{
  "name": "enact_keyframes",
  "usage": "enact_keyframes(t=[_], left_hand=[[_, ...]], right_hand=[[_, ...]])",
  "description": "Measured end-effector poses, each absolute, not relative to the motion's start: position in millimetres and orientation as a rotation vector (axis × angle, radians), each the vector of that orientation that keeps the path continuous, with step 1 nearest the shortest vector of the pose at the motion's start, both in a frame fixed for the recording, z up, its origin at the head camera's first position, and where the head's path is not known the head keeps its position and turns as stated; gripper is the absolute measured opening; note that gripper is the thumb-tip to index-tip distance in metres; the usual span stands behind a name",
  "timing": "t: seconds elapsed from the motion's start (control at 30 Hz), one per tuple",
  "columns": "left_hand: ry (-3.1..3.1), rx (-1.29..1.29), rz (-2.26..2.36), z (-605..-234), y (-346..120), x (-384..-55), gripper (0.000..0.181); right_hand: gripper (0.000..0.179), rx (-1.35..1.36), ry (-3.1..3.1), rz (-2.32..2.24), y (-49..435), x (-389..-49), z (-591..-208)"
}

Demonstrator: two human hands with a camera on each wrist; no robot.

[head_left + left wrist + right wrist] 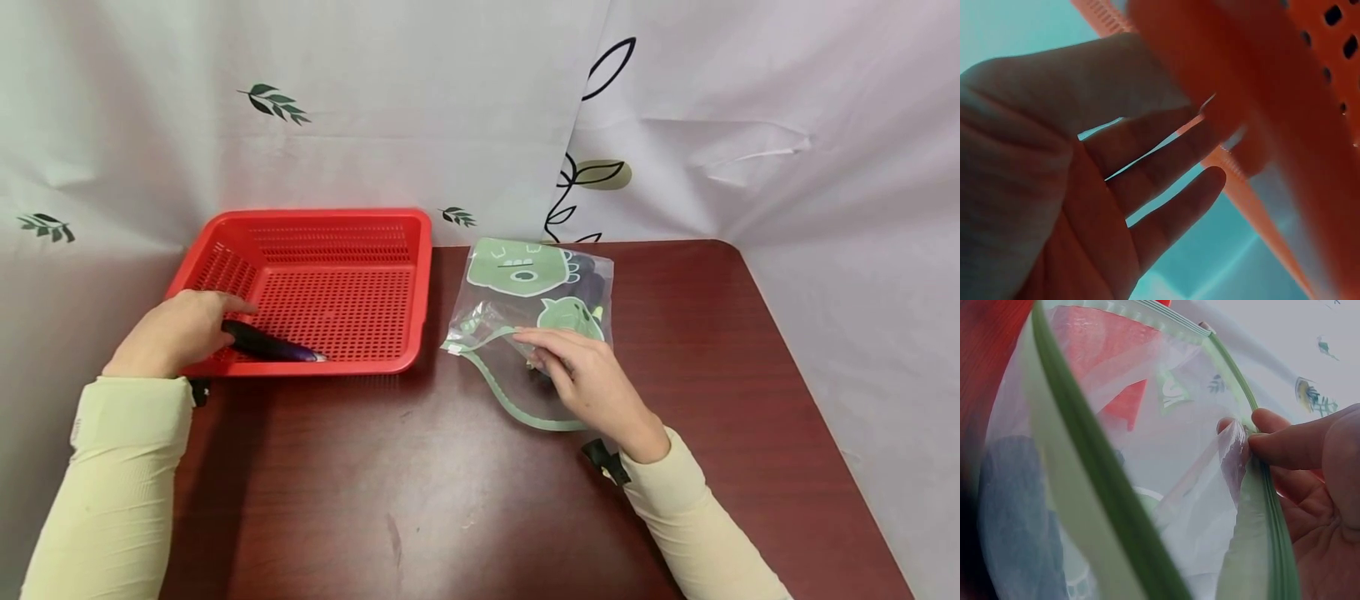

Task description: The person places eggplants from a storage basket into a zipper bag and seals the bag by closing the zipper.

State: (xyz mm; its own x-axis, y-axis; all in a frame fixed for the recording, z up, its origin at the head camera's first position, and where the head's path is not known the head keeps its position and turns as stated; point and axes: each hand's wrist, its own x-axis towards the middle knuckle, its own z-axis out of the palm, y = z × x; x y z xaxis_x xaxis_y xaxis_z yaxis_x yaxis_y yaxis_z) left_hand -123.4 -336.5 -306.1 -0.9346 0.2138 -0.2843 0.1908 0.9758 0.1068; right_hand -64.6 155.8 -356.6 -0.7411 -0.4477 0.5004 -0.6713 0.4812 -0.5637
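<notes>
My left hand [180,329] reaches over the left front corner of the red basket [422,292], fingertips at the near end of a dark purple, eggplant-like thing [273,343] with a pale tip. In the left wrist view several fingers [1172,231] stretch out straight, partly hidden by the blurred rim. The right hand [596,379] pinches the green zip edge of a clear zip bag [517,267] between thumb and fingertips. Its mouth stands open towards me. Inside the bag a dark, rounded, long thing [1016,512] shows through the plastic.
The brown table [420,500] carries basket and bag side by side. A white cloth with leaf prints [360,125] hangs behind and at both sides. The basket's far rim stands close to the cloth, and the table's rounded back corner [723,250] lies at the right.
</notes>
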Motion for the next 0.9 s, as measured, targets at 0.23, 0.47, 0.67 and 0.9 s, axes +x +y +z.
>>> enact_keyframes(t=[0.23,0.47,0.67,0.9], left_hand=[[2.779,0.264,0.129,-313.7,-341.8,-122.5,0.051],[2.769,0.283,0.113,-320.9,-344.7,-124.2,0.049],[2.745,0.310,0.093,-324.0,-347.7,-126.9,0.046],[2.746,0.339,0.077,-328.8,-351.7,-128.6,0.043]], right_hand=[[0.033,0.952,-2.447,1.119,156.1,-64.5,-357.7],[0.033,0.955,-2.446,1.115,156.3,-64.7,-358.3],[0.033,0.956,-2.444,1.113,156.5,-65.0,-358.2],[0.033,0.963,-2.445,1.110,156.5,-65.9,-358.1]])
